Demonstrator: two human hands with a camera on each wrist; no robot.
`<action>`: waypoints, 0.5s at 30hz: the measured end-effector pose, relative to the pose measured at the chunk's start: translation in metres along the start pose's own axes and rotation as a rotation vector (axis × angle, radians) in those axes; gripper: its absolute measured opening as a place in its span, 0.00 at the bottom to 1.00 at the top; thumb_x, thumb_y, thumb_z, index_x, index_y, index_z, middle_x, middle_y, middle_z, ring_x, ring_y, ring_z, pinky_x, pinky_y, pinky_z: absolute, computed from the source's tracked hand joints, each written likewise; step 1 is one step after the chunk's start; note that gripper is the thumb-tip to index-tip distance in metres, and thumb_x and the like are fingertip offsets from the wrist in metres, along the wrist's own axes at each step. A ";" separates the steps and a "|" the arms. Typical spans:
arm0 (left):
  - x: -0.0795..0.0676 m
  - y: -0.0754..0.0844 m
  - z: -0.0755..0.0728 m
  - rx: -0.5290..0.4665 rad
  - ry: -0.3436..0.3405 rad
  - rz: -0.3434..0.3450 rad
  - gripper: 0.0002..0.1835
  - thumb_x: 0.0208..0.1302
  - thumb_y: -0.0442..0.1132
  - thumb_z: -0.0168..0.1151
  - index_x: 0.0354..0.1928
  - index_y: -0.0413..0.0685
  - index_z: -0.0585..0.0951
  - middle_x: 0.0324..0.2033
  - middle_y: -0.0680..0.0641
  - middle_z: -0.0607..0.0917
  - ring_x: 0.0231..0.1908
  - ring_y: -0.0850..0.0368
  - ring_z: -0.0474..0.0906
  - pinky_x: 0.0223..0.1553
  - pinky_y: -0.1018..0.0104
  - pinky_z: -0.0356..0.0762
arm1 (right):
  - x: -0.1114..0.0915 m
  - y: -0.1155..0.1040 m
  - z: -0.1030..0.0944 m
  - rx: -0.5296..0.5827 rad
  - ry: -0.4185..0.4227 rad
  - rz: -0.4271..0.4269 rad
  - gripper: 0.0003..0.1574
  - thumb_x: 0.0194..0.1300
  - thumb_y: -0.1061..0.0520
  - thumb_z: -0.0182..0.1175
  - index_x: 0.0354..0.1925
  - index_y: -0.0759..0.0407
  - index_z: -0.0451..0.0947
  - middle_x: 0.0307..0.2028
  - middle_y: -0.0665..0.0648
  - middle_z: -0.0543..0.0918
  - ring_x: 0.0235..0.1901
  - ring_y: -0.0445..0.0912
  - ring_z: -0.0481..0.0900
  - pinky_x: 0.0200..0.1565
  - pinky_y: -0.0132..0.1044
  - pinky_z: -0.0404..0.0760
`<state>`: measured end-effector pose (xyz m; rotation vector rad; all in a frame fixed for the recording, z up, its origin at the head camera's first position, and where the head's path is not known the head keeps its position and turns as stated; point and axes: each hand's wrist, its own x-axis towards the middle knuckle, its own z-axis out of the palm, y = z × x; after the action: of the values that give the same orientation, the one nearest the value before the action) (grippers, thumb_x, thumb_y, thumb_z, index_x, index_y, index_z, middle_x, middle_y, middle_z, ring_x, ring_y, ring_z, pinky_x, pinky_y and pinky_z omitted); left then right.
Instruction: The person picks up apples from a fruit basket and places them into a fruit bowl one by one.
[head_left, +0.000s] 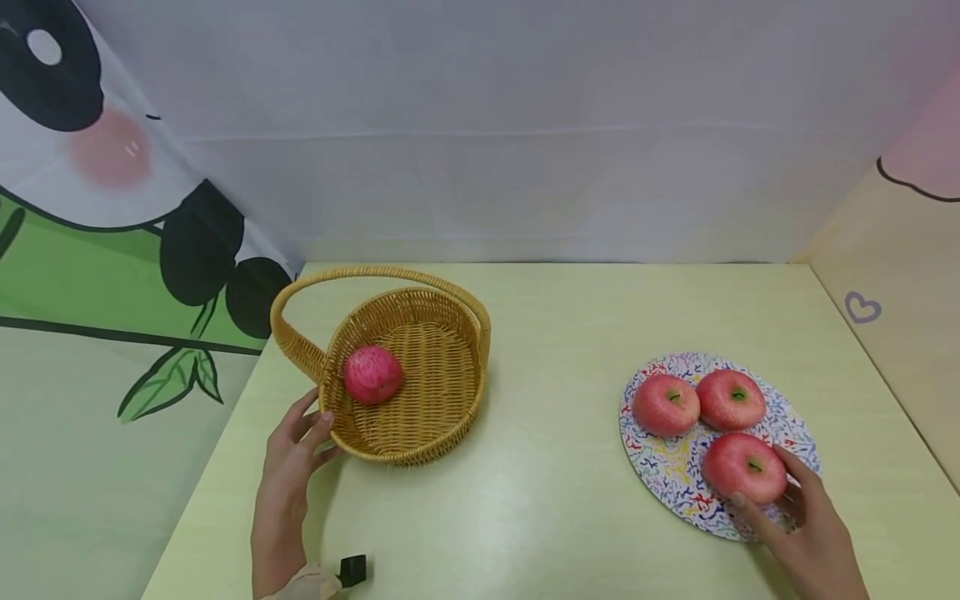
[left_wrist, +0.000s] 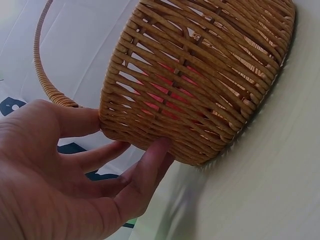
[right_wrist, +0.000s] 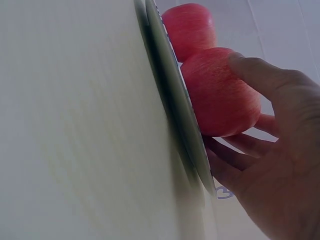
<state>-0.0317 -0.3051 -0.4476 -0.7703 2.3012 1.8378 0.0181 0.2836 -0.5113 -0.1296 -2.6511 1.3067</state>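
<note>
My two hands at a round, golden-brown wicker basket and a round white plate with multicoloured squiggles.
The basket, its tall handle upright, contains one deep-pink apple against the left inner wall; the plate, to the right on the pale table, bears three red-pink apples. My left hand holds the basket's left side, thumb at the rim, fingers against the outer wall. My right hand, parted to fruit width, grips the nearest red-pink apple between thumb and fingers, just above or on the plate.
</note>
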 end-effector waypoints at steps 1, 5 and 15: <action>0.000 0.000 0.000 0.002 0.001 -0.002 0.34 0.81 0.50 0.52 0.84 0.64 0.54 0.75 0.42 0.64 0.45 0.75 0.79 0.46 0.76 0.83 | 0.000 0.000 0.000 -0.005 0.001 -0.010 0.55 0.63 0.61 0.75 0.80 0.53 0.58 0.55 0.18 0.64 0.50 0.12 0.66 0.48 0.06 0.65; 0.001 0.001 0.000 0.005 0.007 -0.015 0.34 0.81 0.51 0.52 0.84 0.65 0.54 0.76 0.43 0.64 0.45 0.74 0.79 0.46 0.77 0.82 | 0.001 0.000 -0.002 -0.028 -0.010 -0.035 0.56 0.62 0.60 0.75 0.80 0.53 0.57 0.56 0.18 0.63 0.50 0.12 0.64 0.48 0.06 0.63; 0.002 0.001 0.000 0.004 0.006 -0.017 0.34 0.81 0.50 0.52 0.84 0.65 0.54 0.76 0.43 0.64 0.46 0.73 0.78 0.46 0.77 0.83 | 0.004 -0.002 -0.004 -0.026 0.016 -0.147 0.56 0.62 0.66 0.73 0.80 0.61 0.56 0.68 0.30 0.64 0.58 0.14 0.60 0.53 0.06 0.61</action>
<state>-0.0333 -0.3059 -0.4475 -0.7935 2.2934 1.8258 0.0154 0.2858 -0.5067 0.0500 -2.6088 1.2204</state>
